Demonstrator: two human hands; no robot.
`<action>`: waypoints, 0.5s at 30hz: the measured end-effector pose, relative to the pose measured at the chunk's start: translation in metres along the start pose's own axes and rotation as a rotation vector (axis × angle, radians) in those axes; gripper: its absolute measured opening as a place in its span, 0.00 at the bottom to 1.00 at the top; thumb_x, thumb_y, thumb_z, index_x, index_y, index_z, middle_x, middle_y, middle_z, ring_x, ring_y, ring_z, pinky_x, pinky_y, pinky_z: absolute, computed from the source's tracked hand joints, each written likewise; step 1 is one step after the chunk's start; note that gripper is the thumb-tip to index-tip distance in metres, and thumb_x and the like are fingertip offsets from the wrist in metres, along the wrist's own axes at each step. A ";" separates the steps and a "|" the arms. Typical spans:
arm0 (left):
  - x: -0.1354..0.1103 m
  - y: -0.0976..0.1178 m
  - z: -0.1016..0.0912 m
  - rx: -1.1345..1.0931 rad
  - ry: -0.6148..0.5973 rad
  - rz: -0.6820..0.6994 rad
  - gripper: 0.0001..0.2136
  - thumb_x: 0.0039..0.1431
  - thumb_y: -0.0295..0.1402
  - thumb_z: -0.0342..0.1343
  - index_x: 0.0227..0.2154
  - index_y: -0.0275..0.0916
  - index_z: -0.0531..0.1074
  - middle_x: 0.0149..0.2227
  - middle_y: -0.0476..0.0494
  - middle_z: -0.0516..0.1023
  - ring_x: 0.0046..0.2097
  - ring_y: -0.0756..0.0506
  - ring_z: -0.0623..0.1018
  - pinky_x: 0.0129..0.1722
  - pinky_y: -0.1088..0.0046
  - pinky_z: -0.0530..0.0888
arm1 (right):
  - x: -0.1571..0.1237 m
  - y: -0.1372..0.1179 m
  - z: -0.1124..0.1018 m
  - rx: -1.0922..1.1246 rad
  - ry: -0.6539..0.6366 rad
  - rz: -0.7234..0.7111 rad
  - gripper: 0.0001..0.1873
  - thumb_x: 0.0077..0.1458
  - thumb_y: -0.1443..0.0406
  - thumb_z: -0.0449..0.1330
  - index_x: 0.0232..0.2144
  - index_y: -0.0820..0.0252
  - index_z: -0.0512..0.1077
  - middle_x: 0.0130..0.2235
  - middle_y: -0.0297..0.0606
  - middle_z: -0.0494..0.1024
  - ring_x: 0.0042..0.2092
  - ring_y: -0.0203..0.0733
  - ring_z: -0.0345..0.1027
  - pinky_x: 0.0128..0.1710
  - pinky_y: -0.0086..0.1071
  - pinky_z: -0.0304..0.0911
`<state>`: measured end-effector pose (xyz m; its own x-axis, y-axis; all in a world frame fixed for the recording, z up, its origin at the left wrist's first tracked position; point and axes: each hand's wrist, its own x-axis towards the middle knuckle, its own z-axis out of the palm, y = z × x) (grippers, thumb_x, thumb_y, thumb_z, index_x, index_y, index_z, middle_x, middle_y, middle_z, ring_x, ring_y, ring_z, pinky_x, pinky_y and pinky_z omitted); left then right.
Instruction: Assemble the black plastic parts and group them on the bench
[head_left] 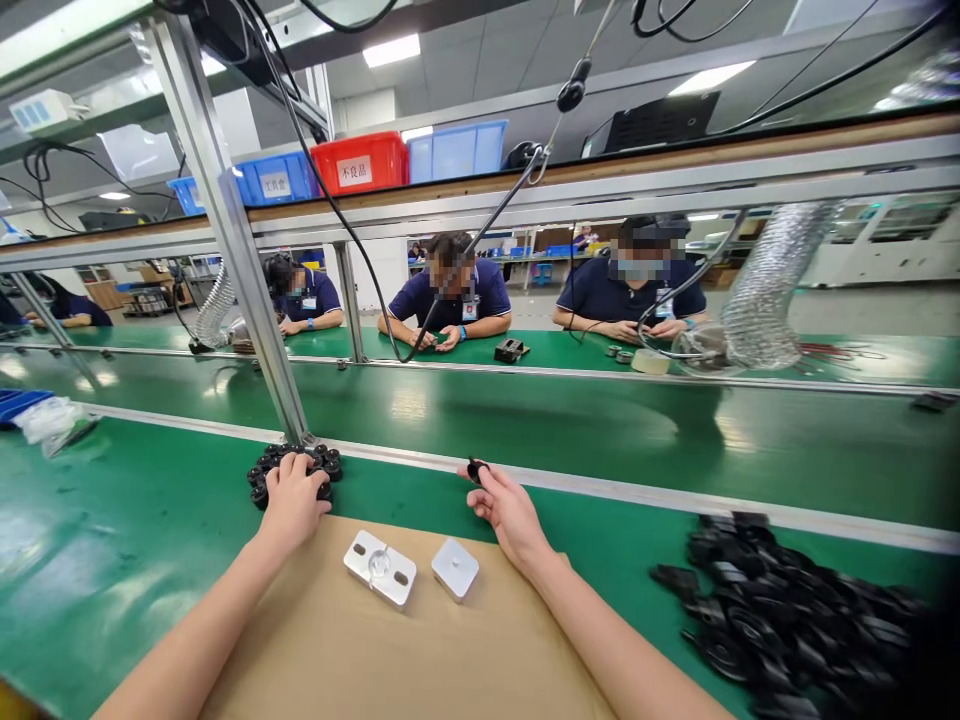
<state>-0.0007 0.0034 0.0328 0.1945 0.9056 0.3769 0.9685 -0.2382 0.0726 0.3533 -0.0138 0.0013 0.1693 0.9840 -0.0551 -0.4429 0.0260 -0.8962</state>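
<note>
My left hand (pixel 291 500) rests on a cluster of small black round parts (pixel 328 464) at the far edge of my green bench, fingers curled over them. My right hand (pixel 508 512) pinches one small black part (pixel 475 469) between thumb and fingertips, lifted just above the bench. Between my hands, on a brown cardboard sheet (pixel 375 650), lie a white metal block with a round recess (pixel 379 568) and a smaller white square block (pixel 454 568).
A heap of black flat parts (pixel 780 610) lies at the right. A slanted aluminium post (pixel 240 260) rises behind my left hand. Beyond runs a green conveyor belt (pixel 570 420); three people sit working across it. Coloured bins (pixel 360 160) stand on the overhead shelf.
</note>
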 end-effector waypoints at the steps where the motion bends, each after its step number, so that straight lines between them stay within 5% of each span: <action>1: 0.000 0.000 -0.002 -0.025 0.004 0.001 0.13 0.52 0.22 0.69 0.41 0.38 0.82 0.55 0.28 0.73 0.63 0.24 0.65 0.59 0.41 0.63 | 0.000 0.000 0.000 -0.003 -0.001 -0.005 0.29 0.45 0.46 0.77 0.42 0.59 0.79 0.50 0.45 0.83 0.29 0.33 0.70 0.23 0.25 0.60; 5: 0.007 0.019 -0.007 -0.210 0.017 0.060 0.12 0.51 0.22 0.67 0.39 0.37 0.77 0.58 0.28 0.71 0.67 0.23 0.61 0.62 0.39 0.60 | -0.001 0.000 0.002 -0.012 0.005 -0.022 0.29 0.45 0.46 0.77 0.42 0.58 0.78 0.50 0.44 0.83 0.29 0.34 0.72 0.23 0.25 0.60; 7: 0.016 0.038 -0.002 -0.367 -0.018 0.122 0.13 0.51 0.23 0.66 0.39 0.39 0.75 0.55 0.34 0.74 0.62 0.29 0.68 0.60 0.46 0.65 | -0.001 0.000 0.002 -0.024 0.005 -0.019 0.30 0.45 0.46 0.77 0.43 0.59 0.78 0.50 0.46 0.82 0.30 0.36 0.72 0.22 0.26 0.60; 11: 0.040 0.083 0.029 -0.740 -0.151 0.165 0.11 0.52 0.29 0.65 0.38 0.40 0.71 0.40 0.45 0.79 0.40 0.42 0.79 0.43 0.64 0.75 | -0.003 -0.002 0.003 -0.052 0.006 -0.025 0.30 0.44 0.45 0.77 0.41 0.60 0.80 0.47 0.47 0.82 0.31 0.38 0.72 0.22 0.26 0.61; 15: 0.053 0.111 0.059 -1.057 -0.256 0.122 0.15 0.47 0.33 0.69 0.36 0.38 0.70 0.35 0.46 0.80 0.35 0.45 0.80 0.34 0.72 0.73 | -0.006 -0.005 0.002 -0.058 0.012 -0.061 0.27 0.44 0.46 0.77 0.39 0.58 0.81 0.37 0.40 0.79 0.30 0.34 0.65 0.23 0.25 0.59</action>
<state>0.1261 0.0462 0.0059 0.4251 0.8724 0.2412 0.3414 -0.4013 0.8499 0.3528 -0.0193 0.0065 0.2054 0.9787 -0.0050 -0.3801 0.0750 -0.9219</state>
